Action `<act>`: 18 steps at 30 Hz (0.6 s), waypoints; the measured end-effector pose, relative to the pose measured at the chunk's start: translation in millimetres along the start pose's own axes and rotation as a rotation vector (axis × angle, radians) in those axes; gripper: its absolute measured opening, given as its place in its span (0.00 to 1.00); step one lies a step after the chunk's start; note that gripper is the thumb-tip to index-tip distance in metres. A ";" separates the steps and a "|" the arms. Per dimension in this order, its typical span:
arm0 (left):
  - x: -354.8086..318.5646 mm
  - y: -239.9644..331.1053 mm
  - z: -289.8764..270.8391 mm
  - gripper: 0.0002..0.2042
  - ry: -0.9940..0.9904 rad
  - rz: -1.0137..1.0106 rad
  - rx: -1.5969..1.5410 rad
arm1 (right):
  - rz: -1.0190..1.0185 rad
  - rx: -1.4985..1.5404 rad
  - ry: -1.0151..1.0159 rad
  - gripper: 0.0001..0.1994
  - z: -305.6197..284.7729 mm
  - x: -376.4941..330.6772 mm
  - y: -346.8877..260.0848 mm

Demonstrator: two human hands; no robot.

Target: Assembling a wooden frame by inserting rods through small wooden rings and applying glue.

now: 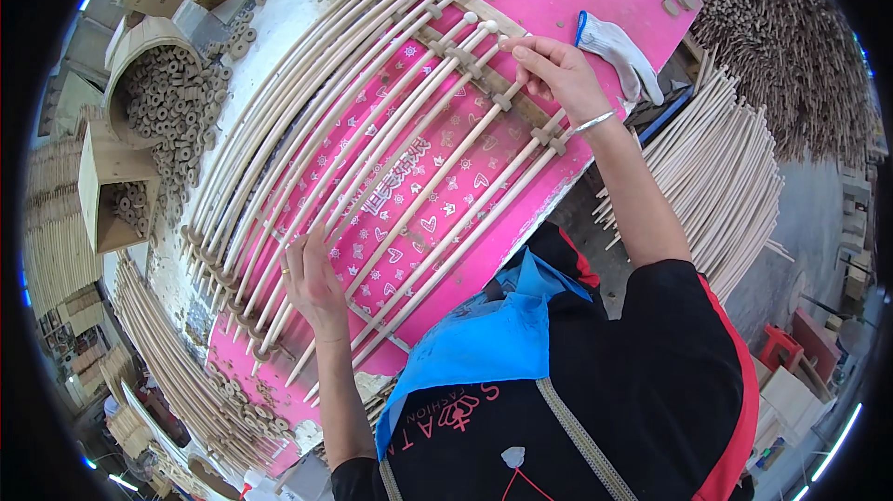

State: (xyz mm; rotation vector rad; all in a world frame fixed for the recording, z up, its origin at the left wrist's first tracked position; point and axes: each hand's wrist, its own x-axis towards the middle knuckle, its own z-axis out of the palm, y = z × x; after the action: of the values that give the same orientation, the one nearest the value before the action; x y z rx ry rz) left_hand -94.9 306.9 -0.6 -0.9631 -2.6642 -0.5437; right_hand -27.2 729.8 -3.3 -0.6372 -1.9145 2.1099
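Note:
Long pale wooden rods (299, 161) lie side by side across a pink patterned sheet, several with round knobs (488, 27) at their far ends. Brown ring-shaped pieces (503, 101) sit on the rods near both ends. Over the near part of the rods, my left hand (314, 285) has its fingers bent around a rod; the fingertips are partly hidden. Beyond the far end of a rod, my right hand (555, 76) pinches a small pale wooden ball (506, 42) between thumb and forefinger.
Brown rings spill from a tipped round container (139, 40) and a box (93, 187) at the left. A white glove (614, 50) lies at the right, above a bundle of loose rods (712, 185). More rods (172, 352) lie at the lower left.

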 end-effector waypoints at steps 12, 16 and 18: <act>-2.2 5.1 -5.0 0.17 -0.012 -0.017 0.095 | -0.040 -0.023 0.022 0.13 -3.8 -8.1 -0.8; -3.8 9.9 -12.9 0.19 0.027 -0.023 0.052 | -0.138 -0.209 -0.009 0.10 2.9 -24.2 -4.2; -12.5 9.7 -15.9 0.17 0.083 -0.071 -0.007 | -0.315 -0.345 -0.142 0.08 26.9 -35.5 -2.7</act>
State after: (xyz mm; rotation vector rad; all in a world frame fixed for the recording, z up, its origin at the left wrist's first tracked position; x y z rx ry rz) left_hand -77.5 300.1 11.7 -0.8318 -2.6328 -0.5958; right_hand -8.5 690.6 6.8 -0.2244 -2.3065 1.6890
